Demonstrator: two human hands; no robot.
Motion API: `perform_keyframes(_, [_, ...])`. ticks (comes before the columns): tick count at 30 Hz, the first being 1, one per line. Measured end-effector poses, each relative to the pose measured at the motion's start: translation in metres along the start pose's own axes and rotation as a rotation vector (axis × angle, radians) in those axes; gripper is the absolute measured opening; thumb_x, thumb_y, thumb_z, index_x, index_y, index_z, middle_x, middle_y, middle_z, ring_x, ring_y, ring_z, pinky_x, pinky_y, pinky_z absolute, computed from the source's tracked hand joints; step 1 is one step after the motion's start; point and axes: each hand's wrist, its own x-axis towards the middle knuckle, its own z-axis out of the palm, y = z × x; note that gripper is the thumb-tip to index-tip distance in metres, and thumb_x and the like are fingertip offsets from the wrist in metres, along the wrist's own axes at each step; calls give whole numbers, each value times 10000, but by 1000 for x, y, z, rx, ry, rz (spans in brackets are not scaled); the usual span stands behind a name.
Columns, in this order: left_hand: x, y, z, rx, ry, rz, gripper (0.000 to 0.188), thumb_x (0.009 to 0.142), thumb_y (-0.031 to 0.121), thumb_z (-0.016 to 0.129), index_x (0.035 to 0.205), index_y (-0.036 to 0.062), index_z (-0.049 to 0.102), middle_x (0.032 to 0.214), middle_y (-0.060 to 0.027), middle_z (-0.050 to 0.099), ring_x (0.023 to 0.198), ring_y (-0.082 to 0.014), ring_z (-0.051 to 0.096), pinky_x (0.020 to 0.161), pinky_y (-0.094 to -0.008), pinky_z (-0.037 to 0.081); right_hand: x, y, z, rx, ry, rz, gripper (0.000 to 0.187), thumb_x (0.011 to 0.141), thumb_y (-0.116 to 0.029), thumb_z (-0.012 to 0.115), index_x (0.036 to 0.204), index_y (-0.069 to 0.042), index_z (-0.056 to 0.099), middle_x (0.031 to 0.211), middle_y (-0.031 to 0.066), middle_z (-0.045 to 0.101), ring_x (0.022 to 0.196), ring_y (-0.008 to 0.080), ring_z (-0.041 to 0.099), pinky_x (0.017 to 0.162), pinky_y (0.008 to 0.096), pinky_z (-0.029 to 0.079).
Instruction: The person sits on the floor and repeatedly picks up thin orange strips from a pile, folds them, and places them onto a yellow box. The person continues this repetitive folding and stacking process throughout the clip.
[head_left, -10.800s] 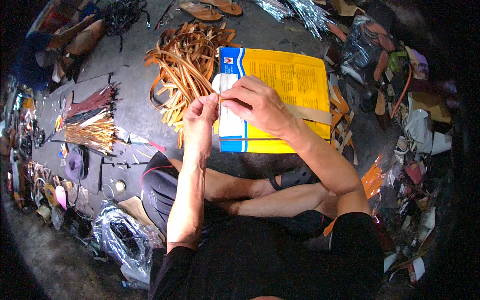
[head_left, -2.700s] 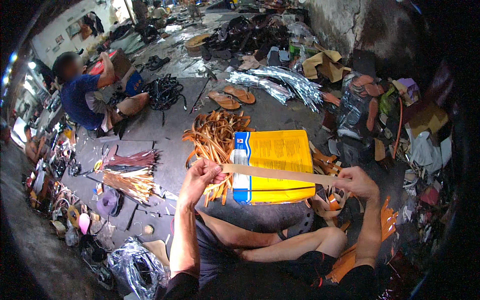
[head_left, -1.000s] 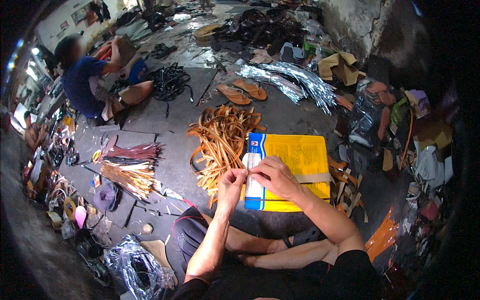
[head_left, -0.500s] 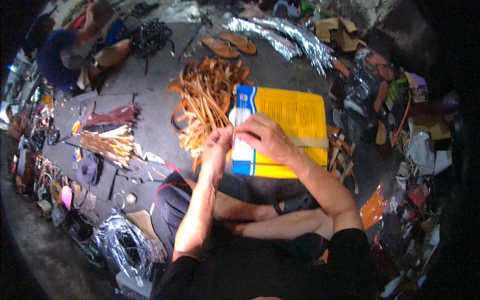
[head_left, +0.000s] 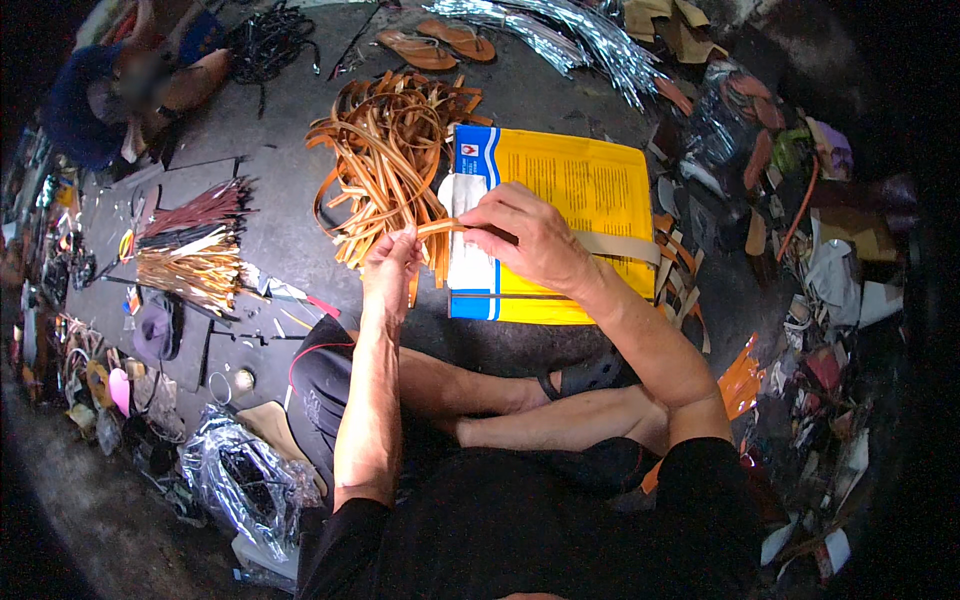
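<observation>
Between my two hands stretches a thin tan strip [head_left: 440,228], perhaps leather. My left hand [head_left: 393,258] pinches one end, beside a heap of similar strips [head_left: 385,170]. Over the left edge of a yellow and blue printed board [head_left: 570,180], my right hand [head_left: 525,235] has the other end between thumb and fingers. A white patch [head_left: 468,250] lies on the board's left side, under the strip. One pale flat strap [head_left: 620,247] crosses the board to the right of my right hand, and more strips [head_left: 680,270] lie past its right edge.
Bundles of brown and golden strips [head_left: 190,262] lie on the left. Sandals [head_left: 440,45] and shiny silver strips [head_left: 560,40] are at the far side. A person [head_left: 120,90] sits at the far left. Clutter and scraps [head_left: 830,260] line the right; clear plastic [head_left: 245,475] lies near left.
My hands have drawn apart, the left one moving leftward, so the strip now shows stretched between them. The whole view has shifted, with the scene sitting higher and slightly left.
</observation>
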Motion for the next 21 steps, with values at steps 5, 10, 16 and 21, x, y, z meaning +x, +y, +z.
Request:
perform_keyframes(5, [8,-8,-20,-98,62,-58,127,920,209,640,877,93,614,737,27,593,678,-67,543,620,-197,431,3,-3,1,-18,2,-10,142,773,-109,730,889,-48,675,840,80,602,816,270,595,721,369,490])
perform_keyframes(10, [-30,17,27,-920,-156,-208,561,827,506,662,1034,-9,572,964,-105,648,907,-210,613,785,-345,474,1,-1,0,-53,13,0,157,767,-116,733,892,-41,675,841,82,604,827,274,594,738,369,488])
perform_keyframes(16, [-32,15,54,-172,-83,17,140,931,229,630,910,90,632,797,18,630,685,-60,547,642,-193,419,3,-2,3,2,-4,2,149,775,-108,724,892,-34,669,848,90,609,831,279,596,738,371,490])
perform_keyframes(21, [-21,9,37,-241,-62,-68,96,928,163,621,941,68,629,827,4,632,744,-86,573,707,-225,474,2,0,1,-20,-20,-21,169,778,-94,736,926,-45,673,869,73,602,826,247,608,723,341,504])
